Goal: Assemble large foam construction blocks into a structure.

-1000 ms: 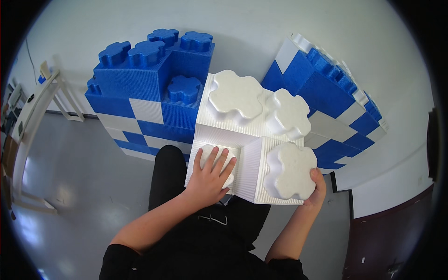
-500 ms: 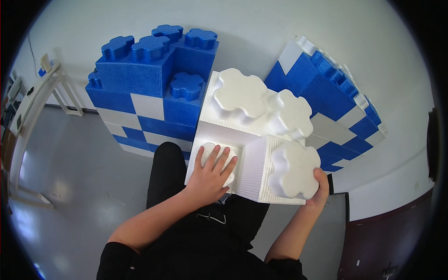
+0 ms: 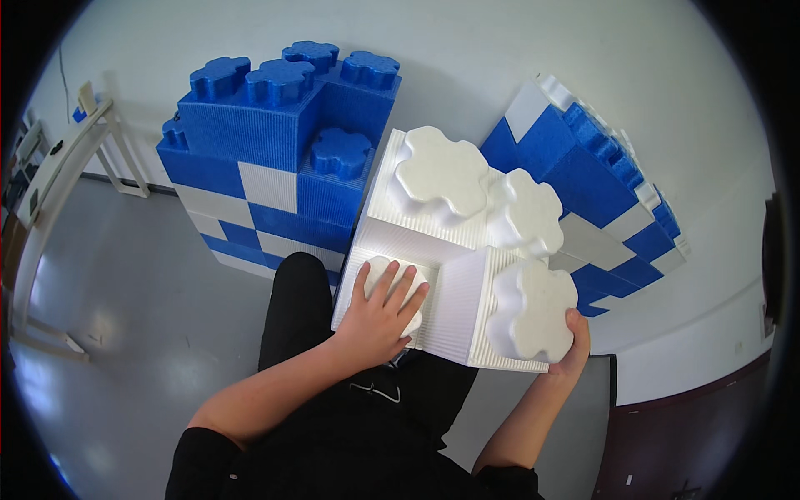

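– Pale wall (image 3: 467, 62) behind, smooth grey floor (image 3: 158, 283) below. White table (image 3: 71, 167) at far left.

– What stands before the wall?

– Two stacks of studded building blocks. Left stack (image 3: 271, 183): chequered blue and white, blue lobed studs (image 3: 282, 73) on top. Right stack (image 3: 575, 175): same colours, slanting through the lens.

– Position of the piece in hand?

– White ribbed building block (image 3: 454, 287), seen between the stacks, in front of the person's torso and over the black-trousered legs (image 3: 296, 308). Cannot tell whether it rests on the thighs, nor whether it is one block or several joined.

– Any hollow in it?

– One stepped recess, near left corner, ribbed walls on two sides. Recessed stud (image 3: 379, 265) inside. Higher up: two far studs (image 3: 442, 171) and one near right stud (image 3: 537, 308), all white.

– Grip?

– Left hand (image 3: 372, 329) lies palm down on the recessed stud, fingers spread wide. Right hand (image 3: 573, 354) holds the block's outer right side, thumb beside the near right stud; its other fingers are hidden.
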Tool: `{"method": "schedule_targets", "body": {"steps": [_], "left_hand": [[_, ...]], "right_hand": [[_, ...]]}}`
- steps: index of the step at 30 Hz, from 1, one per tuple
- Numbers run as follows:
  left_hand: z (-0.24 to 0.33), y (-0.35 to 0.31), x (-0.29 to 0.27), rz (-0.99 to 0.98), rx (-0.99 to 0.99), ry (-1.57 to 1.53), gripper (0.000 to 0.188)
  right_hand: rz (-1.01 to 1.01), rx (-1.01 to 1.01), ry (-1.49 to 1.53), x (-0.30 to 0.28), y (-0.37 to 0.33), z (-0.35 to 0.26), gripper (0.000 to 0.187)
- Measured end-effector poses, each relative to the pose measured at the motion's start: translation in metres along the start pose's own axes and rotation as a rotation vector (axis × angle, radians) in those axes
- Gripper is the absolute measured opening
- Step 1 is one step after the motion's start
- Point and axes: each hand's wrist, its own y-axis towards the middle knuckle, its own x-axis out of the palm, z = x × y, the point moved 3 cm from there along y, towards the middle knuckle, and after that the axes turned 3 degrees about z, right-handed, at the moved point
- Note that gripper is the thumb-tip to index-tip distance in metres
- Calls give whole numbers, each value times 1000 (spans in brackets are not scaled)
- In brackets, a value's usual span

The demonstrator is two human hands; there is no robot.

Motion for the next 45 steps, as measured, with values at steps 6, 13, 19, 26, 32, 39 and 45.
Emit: {"method": "schedule_targets", "body": {"steps": [6, 13, 19, 26, 32, 39, 45], "left_hand": [[2, 1, 3, -2, 2, 11, 95], [1, 2, 1, 0, 8, 21, 96], [-23, -5, -14, 157, -6, -558, 77], [-80, -45, 27, 443, -635, -1304, 44], [-78, -56, 42, 142, -384, -827, 64], [-65, -47, 39, 59, -300, -320, 86], [-68, -47, 37, 121, -247, -146, 93]], "right_hand": [[41, -40, 130, -22, -5, 8, 61], [-77, -196, 294, -75, -23, -66, 64], [254, -442, 118, -85, -43, -78, 63], [387, -251, 99, 78, -42, -18, 65], [-146, -56, 40, 151, 35, 33, 76], [-131, 10, 103, 159, 108, 53, 65], [-141, 105, 99, 185, 137, 51, 68]]}}
